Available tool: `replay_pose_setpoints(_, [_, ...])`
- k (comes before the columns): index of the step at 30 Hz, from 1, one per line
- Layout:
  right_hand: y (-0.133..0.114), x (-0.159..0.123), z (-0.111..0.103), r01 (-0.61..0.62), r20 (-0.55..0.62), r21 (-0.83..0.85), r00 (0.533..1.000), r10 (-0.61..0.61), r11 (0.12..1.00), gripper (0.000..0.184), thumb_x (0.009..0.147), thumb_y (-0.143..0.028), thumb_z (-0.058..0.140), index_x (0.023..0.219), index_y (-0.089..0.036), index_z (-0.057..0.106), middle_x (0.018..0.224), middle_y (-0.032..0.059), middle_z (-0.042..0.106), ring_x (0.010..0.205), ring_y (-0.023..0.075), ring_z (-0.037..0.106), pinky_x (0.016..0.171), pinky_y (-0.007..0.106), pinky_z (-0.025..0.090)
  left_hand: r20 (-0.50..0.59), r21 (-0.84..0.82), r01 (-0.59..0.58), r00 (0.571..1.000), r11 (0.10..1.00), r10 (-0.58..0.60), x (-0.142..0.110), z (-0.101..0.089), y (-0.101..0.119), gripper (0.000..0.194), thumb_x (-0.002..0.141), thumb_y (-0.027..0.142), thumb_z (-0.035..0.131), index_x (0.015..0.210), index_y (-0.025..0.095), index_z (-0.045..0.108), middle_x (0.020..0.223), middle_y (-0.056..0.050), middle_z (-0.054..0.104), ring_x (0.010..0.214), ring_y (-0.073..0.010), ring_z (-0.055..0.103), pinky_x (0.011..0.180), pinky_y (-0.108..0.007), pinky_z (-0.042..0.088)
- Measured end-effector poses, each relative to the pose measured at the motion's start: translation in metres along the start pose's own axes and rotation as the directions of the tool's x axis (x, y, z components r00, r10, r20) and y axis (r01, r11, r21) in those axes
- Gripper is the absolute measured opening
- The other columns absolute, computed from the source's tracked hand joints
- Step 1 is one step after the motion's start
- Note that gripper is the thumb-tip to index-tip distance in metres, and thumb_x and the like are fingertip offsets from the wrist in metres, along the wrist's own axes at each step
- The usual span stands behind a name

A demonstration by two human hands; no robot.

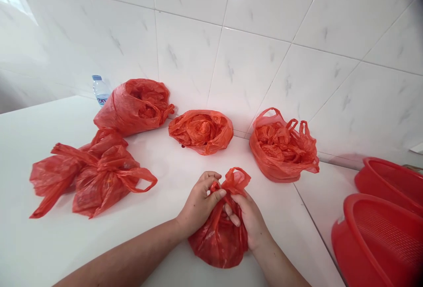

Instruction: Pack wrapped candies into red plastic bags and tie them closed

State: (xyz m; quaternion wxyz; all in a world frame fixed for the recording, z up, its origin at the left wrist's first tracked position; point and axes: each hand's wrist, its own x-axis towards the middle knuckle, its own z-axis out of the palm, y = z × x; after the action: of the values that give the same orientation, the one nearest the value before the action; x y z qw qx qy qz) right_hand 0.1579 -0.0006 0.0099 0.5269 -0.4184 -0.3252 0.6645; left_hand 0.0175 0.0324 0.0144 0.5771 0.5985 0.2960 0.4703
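A filled red plastic bag (220, 243) rests on the white table in front of me, its top gathered between both hands. My left hand (201, 201) pinches the bag's neck and a handle from the left side. On the right, my right hand (247, 216) grips the neck, its fingers partly hidden by the plastic. One handle loop sticks up above the hands. What is inside the bag cannot be made out. Left of my hands lie tied red bags (105, 181), one with a handle loop pointing toward me.
Along the tiled wall stand a large red bag (122, 110), a smaller open red bag (218, 141) and another open one (280, 168) stuffed with red plastic. A water bottle (99, 87) is behind the large bag. Red perforated baskets (357, 229) sit at the right edge.
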Motion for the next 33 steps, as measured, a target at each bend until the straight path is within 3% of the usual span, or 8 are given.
replay_pose_setpoints(5, [-0.004, -0.002, -0.006, -0.04, 0.185, 0.182, 0.983, 0.005, 0.982, 0.032, 0.085, -0.044, 0.049, 0.102, -0.018, 0.059, 0.065, 0.0007, 0.062, 0.043, 0.0075, 0.041, 0.056, 0.024, 0.042, 0.258, -0.328, 0.242, 0.953, 0.913, -0.16, 0.0, 0.001, 0.002, 0.03, 0.09, 0.048, 0.042, 0.085, 0.019, 0.05, 0.066, -0.002, 0.063, 0.054, -0.0173, 0.062, 0.062, -0.035, 0.051])
replay_pose_setpoints(10, [-0.009, -0.001, -0.008, -0.043, 0.212, 0.256, 0.977, -0.013, 0.966, 0.066, 0.081, -0.075, 0.03, 0.09, -0.019, 0.063, 0.054, 0.0007, 0.055, 0.047, 0.0118, 0.044, 0.051, 0.026, 0.04, 0.197, -0.344, 0.288, 0.953, 0.894, -0.231, 0.004, -0.003, 0.005, 0.028, 0.083, 0.044, 0.056, 0.075, 0.019, 0.049, 0.065, 0.001, 0.061, 0.057, -0.014, 0.06, 0.063, -0.029, 0.047])
replay_pose_setpoints(14, [-0.006, 0.003, -0.011, -0.034, 0.195, 0.137, 0.981, 0.006, 0.99, 0.045, 0.082, -0.06, 0.052, 0.074, -0.018, 0.062, 0.051, -0.0011, 0.052, 0.053, 0.0125, 0.049, 0.058, 0.027, 0.043, 0.05, -0.255, 0.319, 0.947, 0.913, -0.318, 0.008, -0.006, 0.003, 0.027, 0.076, 0.035, 0.067, 0.069, 0.018, 0.047, 0.06, 0.005, 0.055, 0.053, -0.0083, 0.05, 0.053, -0.02, 0.039])
replay_pose_setpoints(16, [-0.005, 0.003, -0.012, 0.021, 0.122, 0.046, 0.992, -0.027, 0.999, 0.023, 0.075, -0.041, 0.07, 0.082, -0.019, 0.063, 0.065, -0.0012, 0.06, 0.061, 0.0126, 0.054, 0.065, 0.028, 0.046, 0.061, -0.272, 0.317, 0.948, 0.909, -0.313, 0.008, -0.007, 0.001, 0.027, 0.076, 0.035, 0.067, 0.069, 0.018, 0.047, 0.061, 0.005, 0.055, 0.053, -0.0072, 0.048, 0.053, -0.019, 0.038])
replay_pose_setpoints(18, [-0.006, 0.002, -0.01, 0.071, 0.069, -0.038, 0.995, -0.068, 0.997, 0.029, 0.068, -0.028, 0.077, 0.091, -0.023, 0.061, 0.081, -0.0012, 0.065, 0.071, 0.0138, 0.059, 0.072, 0.029, 0.047, 0.093, -0.319, 0.317, 0.948, 0.893, -0.304, 0.008, -0.007, -0.001, 0.028, 0.077, 0.036, 0.067, 0.071, 0.018, 0.046, 0.062, 0.005, 0.055, 0.054, -0.0071, 0.049, 0.054, -0.019, 0.038])
replay_pose_setpoints(25, [-0.014, -0.001, 0.001, 0.138, -0.062, -0.468, 0.98, -0.188, 0.873, 0.041, 0.07, -0.034, 0.073, 0.105, -0.025, 0.052, 0.085, -0.0002, 0.063, 0.07, 0.0157, 0.059, 0.064, 0.028, 0.048, 0.169, -0.404, 0.283, 0.958, 0.87, -0.232, 0.006, -0.009, -0.002, 0.029, 0.076, 0.03, 0.07, 0.073, 0.017, 0.044, 0.069, 0.003, 0.057, 0.06, -0.0085, 0.055, 0.06, -0.021, 0.043])
replay_pose_setpoints(30, [-0.009, 0.002, 0.0, 0.15, -0.166, -0.666, 0.925, -0.342, 0.73, 0.018, 0.071, -0.026, 0.065, 0.086, -0.022, 0.057, 0.076, -0.0007, 0.064, 0.067, 0.016, 0.056, 0.061, 0.027, 0.044, 0.242, -0.322, 0.269, 0.95, 0.908, -0.196, 0.004, -0.006, 0.0, 0.031, 0.072, 0.025, 0.072, 0.073, 0.017, 0.042, 0.073, 0.002, 0.057, 0.063, -0.0094, 0.055, 0.061, -0.023, 0.044])
replay_pose_setpoints(33, [-0.006, 0.003, -0.002, 0.138, -0.171, -0.73, 0.912, -0.374, 0.67, 0.003, 0.072, -0.02, 0.057, 0.075, -0.022, 0.056, 0.067, -0.0028, 0.061, 0.062, 0.0144, 0.052, 0.058, 0.025, 0.041, 0.19, -0.123, 0.185, 0.969, 0.975, -0.159, 0.003, -0.001, 0.001, 0.025, 0.071, 0.016, 0.066, 0.071, 0.018, 0.042, 0.076, 0.002, 0.054, 0.066, -0.01, 0.052, 0.062, -0.023, 0.043])
